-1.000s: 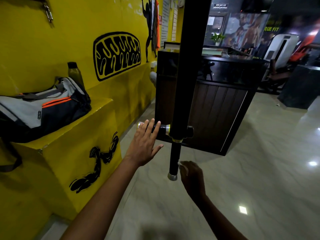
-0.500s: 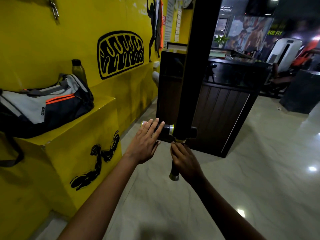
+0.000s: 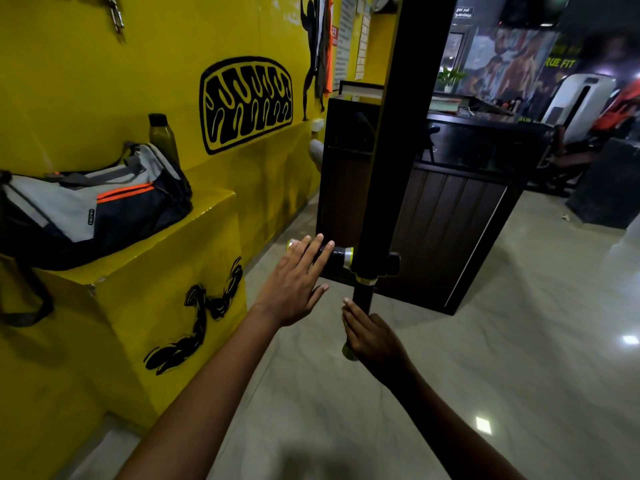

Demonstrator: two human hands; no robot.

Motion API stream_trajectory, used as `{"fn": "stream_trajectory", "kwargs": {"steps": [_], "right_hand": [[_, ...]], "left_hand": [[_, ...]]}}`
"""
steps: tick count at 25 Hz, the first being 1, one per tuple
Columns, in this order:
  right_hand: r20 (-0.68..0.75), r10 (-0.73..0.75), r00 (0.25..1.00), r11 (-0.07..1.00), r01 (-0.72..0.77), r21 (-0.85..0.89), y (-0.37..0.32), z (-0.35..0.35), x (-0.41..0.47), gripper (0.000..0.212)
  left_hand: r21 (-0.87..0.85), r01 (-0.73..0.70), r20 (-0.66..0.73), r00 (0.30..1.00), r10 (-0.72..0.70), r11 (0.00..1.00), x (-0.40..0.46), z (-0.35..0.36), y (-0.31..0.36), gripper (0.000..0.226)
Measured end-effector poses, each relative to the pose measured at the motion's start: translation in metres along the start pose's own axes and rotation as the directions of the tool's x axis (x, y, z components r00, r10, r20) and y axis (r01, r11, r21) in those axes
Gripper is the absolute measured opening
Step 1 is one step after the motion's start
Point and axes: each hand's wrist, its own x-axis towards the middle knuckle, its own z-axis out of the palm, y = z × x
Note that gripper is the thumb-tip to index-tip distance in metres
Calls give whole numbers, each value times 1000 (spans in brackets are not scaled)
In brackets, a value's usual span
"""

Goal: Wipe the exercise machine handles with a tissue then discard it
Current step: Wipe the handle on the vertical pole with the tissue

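Gripping hand: your right hand (image 3: pixel 375 342) is wrapped round the lower end of the vertical handle (image 3: pixel 363 297), fingers curled about the bar, just above its metal end cap.
Tissue: you cannot see it now; whether it sits under your right palm cannot be told.
Left hand: your left hand (image 3: pixel 296 280) is spread wide and flat, fingers straight, lying against the horizontal handle (image 3: pixel 332 252), holding nothing.
Horizontal handle: a black grip with a pale end cap past your fingertips and a silver-and-yellow collar where it meets the post.
Post: the dark upright post (image 3: pixel 401 133) rises from the joint of both handles to the top of the view.
Desk: a dark wood-panelled desk (image 3: pixel 446 216) stands right behind the post.
Ledge: to your left, a yellow ledge (image 3: pixel 156 258) carries a grey and black bag (image 3: pixel 93 206) with orange stripes, and a green bottle (image 3: pixel 162 136) stands behind it against the yellow wall.
Floor: pale glossy floor (image 3: pixel 502 358) lies under both arms.
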Motion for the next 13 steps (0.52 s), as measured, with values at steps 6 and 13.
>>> {"fn": "stream_trajectory", "kwargs": {"steps": [6,13], "right_hand": [[61,-90,994,995,86,57,-19,15,-21,20],[-131,-39,991,991,55,119,14,-26,11,38]], "left_hand": [[-2,10,5,1000,-10,1000,0,1,1,71],[3,21,-16,1000,-21,1000,0,0,3,71]]}}
